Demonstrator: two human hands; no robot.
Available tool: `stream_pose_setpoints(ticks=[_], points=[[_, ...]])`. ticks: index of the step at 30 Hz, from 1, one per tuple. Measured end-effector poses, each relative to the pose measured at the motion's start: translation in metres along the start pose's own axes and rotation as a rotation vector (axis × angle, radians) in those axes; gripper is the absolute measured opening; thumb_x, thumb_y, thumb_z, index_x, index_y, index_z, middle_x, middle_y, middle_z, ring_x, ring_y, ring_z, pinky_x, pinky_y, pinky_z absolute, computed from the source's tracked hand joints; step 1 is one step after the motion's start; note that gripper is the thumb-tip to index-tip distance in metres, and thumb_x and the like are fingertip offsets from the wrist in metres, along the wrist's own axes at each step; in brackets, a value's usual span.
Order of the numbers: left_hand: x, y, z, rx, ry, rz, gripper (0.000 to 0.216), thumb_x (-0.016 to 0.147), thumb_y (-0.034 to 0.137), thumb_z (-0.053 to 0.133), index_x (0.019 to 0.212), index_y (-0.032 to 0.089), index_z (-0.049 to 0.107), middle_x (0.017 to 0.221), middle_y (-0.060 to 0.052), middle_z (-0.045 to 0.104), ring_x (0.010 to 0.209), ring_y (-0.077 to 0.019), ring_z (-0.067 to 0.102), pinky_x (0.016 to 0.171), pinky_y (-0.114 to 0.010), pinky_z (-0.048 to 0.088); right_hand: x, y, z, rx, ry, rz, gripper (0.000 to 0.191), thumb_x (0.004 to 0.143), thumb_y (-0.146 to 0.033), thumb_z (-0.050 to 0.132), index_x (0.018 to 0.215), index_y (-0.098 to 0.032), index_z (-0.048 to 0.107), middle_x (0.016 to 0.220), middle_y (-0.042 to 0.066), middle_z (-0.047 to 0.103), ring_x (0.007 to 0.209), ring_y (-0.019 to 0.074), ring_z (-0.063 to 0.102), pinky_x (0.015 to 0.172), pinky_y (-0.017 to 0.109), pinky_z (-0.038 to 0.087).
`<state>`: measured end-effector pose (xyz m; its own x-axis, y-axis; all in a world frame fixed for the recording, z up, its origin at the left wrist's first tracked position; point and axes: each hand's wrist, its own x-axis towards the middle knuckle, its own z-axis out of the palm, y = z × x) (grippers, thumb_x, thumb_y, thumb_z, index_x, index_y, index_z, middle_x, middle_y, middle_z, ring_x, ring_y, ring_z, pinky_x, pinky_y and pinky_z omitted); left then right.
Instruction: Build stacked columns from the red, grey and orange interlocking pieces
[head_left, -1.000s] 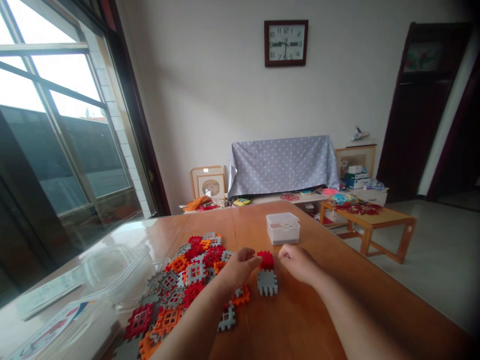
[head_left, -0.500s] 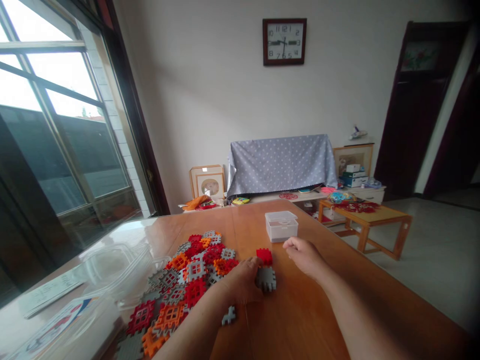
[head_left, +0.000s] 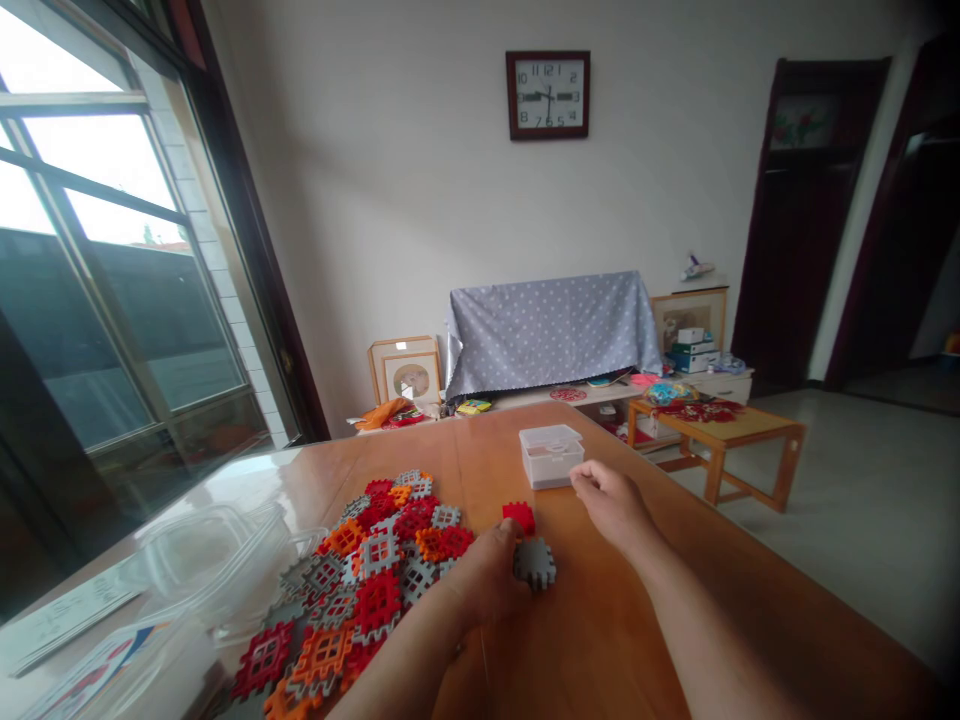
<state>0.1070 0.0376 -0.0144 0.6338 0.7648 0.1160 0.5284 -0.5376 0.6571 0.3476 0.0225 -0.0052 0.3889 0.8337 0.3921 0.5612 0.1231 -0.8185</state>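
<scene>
My left hand (head_left: 499, 572) is low over the table, fingers curled and partly hidden, at the left edge of a grey notched plastic building tile (head_left: 535, 564) that it appears to grip. Just beyond the fingertips a red tile (head_left: 519, 516) lies on the wood. My right hand (head_left: 609, 496) is held in a loose fist above the table, and nothing shows in it. Close to its knuckles stands a small clear plastic box (head_left: 551, 462) with its lid not fully down. Left of my left forearm spreads a pile of red, orange and grey interlocking tiles (head_left: 377, 600).
Clear plastic containers (head_left: 214, 550) and a printed sheet (head_left: 71, 610) lie at the table's left side. Beyond the brown table (head_left: 495, 430) is a low cabinet with a grey dotted cloth (head_left: 551, 330). A small wooden table (head_left: 720, 428) stands to the right.
The view has turned slightly right. My left hand and the grey tile have shifted a little to the right of the red tile. My right hand stays almost where it was, still curled.
</scene>
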Motion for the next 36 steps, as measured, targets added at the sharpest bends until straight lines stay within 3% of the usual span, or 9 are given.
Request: stream_pose_setpoints(ticks=[6, 16, 26, 36], points=[[0.018, 0.014, 0.030, -0.037, 0.012, -0.041, 0.049, 0.064, 0.014, 0.068, 0.111, 0.022, 0.056, 0.098, -0.006, 0.068, 0.083, -0.0220, 0.062, 0.070, -0.030, 0.045, 0.001, -0.005, -0.007, 0.037, 0.119, 0.008, 0.028, 0.086, -0.043, 0.052, 0.089, -0.023, 0.071, 0.076, 0.001, 0.072, 0.071, 0.0203, 0.063, 0.064, 0.027, 0.042], [0.068, 0.034, 0.050, 0.249, -0.061, -0.149, 0.063, 0.063, 0.020, 0.072, 0.122, 0.021, 0.049, 0.112, -0.012, 0.068, 0.093, -0.0272, 0.067, 0.072, -0.032, 0.048, 0.008, 0.007, -0.011, 0.091, 0.197, 0.041, 0.029, 0.087, -0.045, 0.051, 0.092, -0.024, 0.071, 0.086, 0.002, 0.076, 0.079, 0.0219, 0.068, 0.070, 0.028, 0.047], [0.107, 0.039, 0.051, 0.292, -0.058, -0.178, 0.070, 0.062, 0.022, 0.077, 0.126, 0.018, 0.050, 0.106, -0.015, 0.070, 0.098, -0.0341, 0.068, 0.081, -0.039, 0.050, 0.017, 0.042, 0.004, 0.028, 0.093, 0.153, 0.021, 0.081, -0.041, 0.061, 0.088, -0.024, 0.071, 0.085, 0.004, 0.077, 0.079, 0.0213, 0.071, 0.070, 0.028, 0.051], [0.103, 0.038, 0.048, 0.212, 0.025, -0.192, 0.053, 0.062, 0.022, 0.078, 0.111, 0.021, 0.057, 0.101, -0.014, 0.067, 0.104, -0.0383, 0.064, 0.092, -0.049, 0.047, 0.017, 0.044, 0.001, -0.017, 0.070, 0.160, 0.029, 0.083, -0.049, 0.059, 0.092, -0.024, 0.072, 0.092, 0.007, 0.078, 0.087, 0.0234, 0.071, 0.077, 0.032, 0.052]])
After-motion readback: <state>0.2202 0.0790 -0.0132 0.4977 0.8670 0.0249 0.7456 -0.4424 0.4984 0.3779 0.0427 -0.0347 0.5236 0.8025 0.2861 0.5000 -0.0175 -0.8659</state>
